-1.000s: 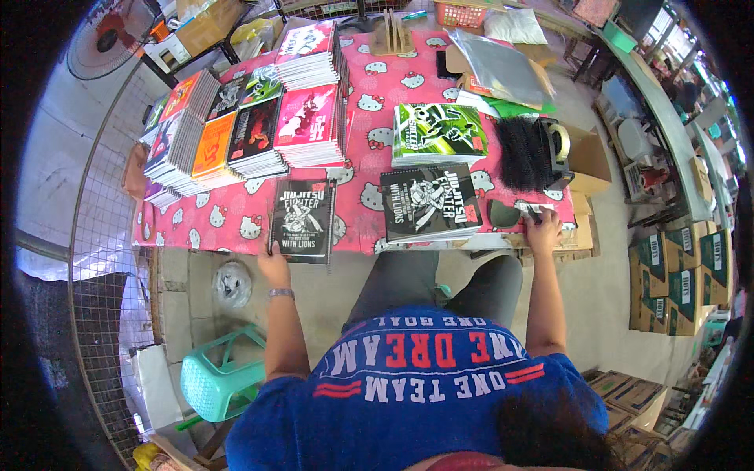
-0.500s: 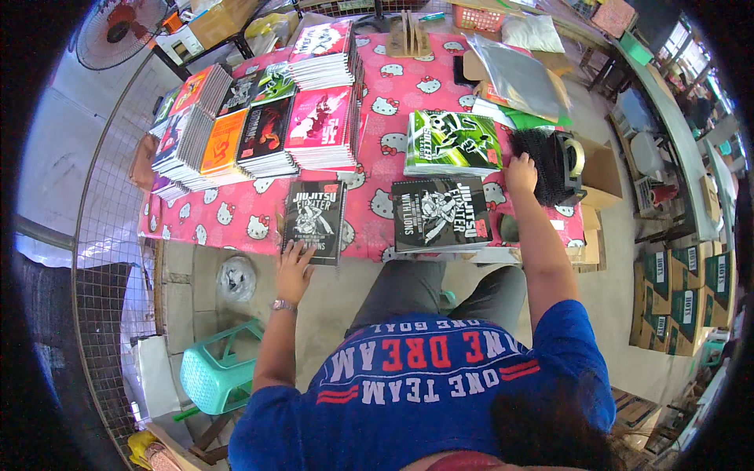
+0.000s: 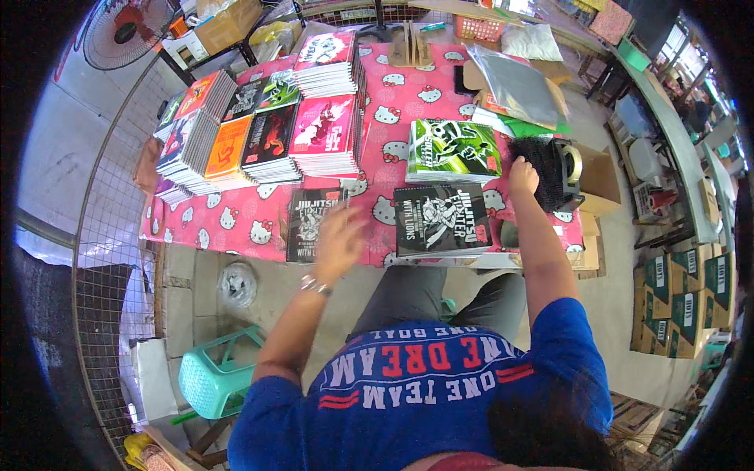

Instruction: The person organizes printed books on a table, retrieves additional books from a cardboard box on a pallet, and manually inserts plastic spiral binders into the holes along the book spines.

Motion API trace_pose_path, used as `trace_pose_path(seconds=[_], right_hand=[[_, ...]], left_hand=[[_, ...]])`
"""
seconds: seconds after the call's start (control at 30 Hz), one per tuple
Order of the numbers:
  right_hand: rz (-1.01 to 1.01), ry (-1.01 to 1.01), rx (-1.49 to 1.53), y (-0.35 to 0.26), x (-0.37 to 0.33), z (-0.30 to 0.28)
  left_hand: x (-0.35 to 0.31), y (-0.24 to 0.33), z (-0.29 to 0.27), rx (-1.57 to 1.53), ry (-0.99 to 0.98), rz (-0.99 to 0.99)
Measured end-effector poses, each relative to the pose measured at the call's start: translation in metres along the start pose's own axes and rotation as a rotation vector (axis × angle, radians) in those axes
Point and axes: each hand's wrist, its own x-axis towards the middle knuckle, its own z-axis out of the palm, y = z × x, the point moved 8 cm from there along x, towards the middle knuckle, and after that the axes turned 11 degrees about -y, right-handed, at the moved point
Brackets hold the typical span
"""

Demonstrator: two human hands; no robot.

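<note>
My left hand [image 3: 342, 242] is smeared by motion over the right edge of a single black notebook [image 3: 305, 235] near the table's front edge; its fingers are too blurred to read. To the right lies a short stack of black spiral notebooks [image 3: 441, 218]. Behind that stack sits a pile of green soccer notebooks [image 3: 454, 151]. My right hand [image 3: 524, 177] rests to the right of these piles, fingers curled in, against the edge of a black mesh material [image 3: 542, 169]. Whatever those fingers may hold is hidden. Beside the mesh stands a black tape dispenser [image 3: 573, 166].
Tall stacks of spiral notebooks [image 3: 323, 135] fill the left of the pink-covered table [image 3: 385, 169]. Clear plastic sheets [image 3: 522, 85] lie at the back right, near a wooden rack [image 3: 409, 51]. A green stool [image 3: 216, 377] stands at lower left, cartons [image 3: 683, 302] at right.
My left hand has lifted off the lone black notebook's lower edge and swung to the right. My right hand stays by the mesh, its fingers more curled.
</note>
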Motion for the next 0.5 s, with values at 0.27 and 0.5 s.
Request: trace_pose_path(seconds=[0.27, 0.5], right_hand=[[0.017, -0.413, 1.534, 0.046, 0.016, 0.004], [-0.081, -0.387, 1.745, 0.054, -0.066, -0.076]], left_hand=[[0.145, 0.083, 0.151, -0.109, -0.273, 0.041], [0.139, 0.077, 0.138, -0.224, -0.147, 0.000]])
